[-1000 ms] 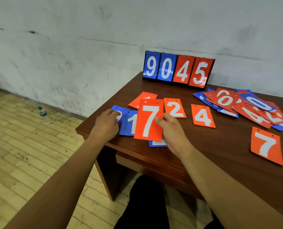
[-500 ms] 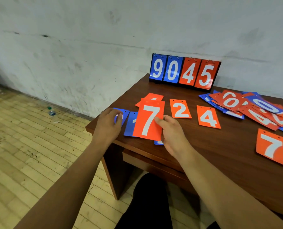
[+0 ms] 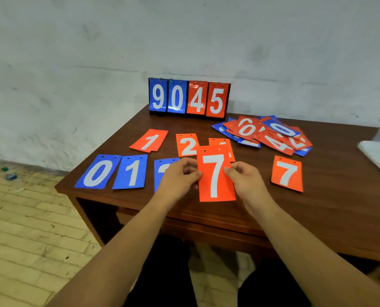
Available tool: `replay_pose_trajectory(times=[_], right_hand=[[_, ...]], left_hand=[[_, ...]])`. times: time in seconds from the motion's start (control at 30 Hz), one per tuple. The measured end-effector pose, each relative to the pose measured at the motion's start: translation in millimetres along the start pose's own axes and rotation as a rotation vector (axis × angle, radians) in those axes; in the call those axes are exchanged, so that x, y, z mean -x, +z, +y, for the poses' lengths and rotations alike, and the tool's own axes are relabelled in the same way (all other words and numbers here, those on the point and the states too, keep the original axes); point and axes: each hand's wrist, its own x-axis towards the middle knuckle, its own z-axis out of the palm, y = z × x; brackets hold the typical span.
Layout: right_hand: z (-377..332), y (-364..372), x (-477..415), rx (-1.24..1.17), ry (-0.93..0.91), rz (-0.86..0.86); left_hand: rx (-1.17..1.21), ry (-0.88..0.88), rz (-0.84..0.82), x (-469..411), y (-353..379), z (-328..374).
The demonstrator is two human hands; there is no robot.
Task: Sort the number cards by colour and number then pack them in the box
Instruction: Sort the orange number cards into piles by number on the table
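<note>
Over the front edge of the tabletop (image 3: 328,207), the person's left hand (image 3: 180,177) and right hand (image 3: 247,181) each pinch one long side of the held orange 7 (image 3: 215,173), thumbs in front and fingers curled behind. The card is lifted off the wood, face to the person, with its long axis running from the front edge toward the back.

What matters next, I'd say, is the lying orange 7 (image 3: 287,173). It rests flat to the right, apart from the held card, its long axis almost parallel and only slightly turned. The right hand is plainly the nearer one, so a short sideways carry should bring the two sevens together.

Left of the hands, along the front edge, lie the blue 0 (image 3: 98,172), the blue 1 (image 3: 131,172) and a third blue card (image 3: 163,168) half hidden by the left hand. Behind them are the orange 1 (image 3: 150,140), the orange 2 (image 3: 186,145) and another orange card (image 3: 221,141) whose number is covered. Toward the back right sits the unsorted heap (image 3: 266,134), and a flip stand (image 3: 189,98) is at the back edge. I see no box.
</note>
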Motion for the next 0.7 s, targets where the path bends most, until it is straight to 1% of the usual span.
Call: replay_pose_trajectory(times=[0.07, 0.17, 0.27, 0.33, 0.43, 0.5, 0.57, 0.63, 0.7], right_hand=[[4, -26, -3, 0.021, 0.015, 0.064], [10, -69, -12, 0.066, -0.002, 0.248], [20, -113, -26, 0.052, -0.023, 0.46], [26, -139, -37, 0.071, -0.017, 0.546], [36, -164, -54, 0.226, 0.015, 0.596], [44, -170, -64, 0.388, 0.027, 0.597], [52, -168, -73, 0.57, 0.015, 0.567], [57, -164, -79, 0.783, -0.002, 0.556], [59, -160, -83, 0.914, -0.005, 0.573]], left_hand=[[-0.087, 0.013, -0.022, -9, 26, 4], [-0.313, 0.126, -0.024, -28, 66, 10], [-0.493, 0.298, -0.116, -44, 112, 20], [-0.588, 0.38, -0.198, -54, 140, 25], [-0.703, 0.388, -0.353, -69, 169, 26], [-0.816, 0.402, -0.401, -75, 178, 23], [-0.868, 0.451, -0.38, -79, 182, 18], [-0.863, 0.494, -0.344, -82, 184, 12], [-0.855, 0.53, -0.309, -84, 187, 8]])
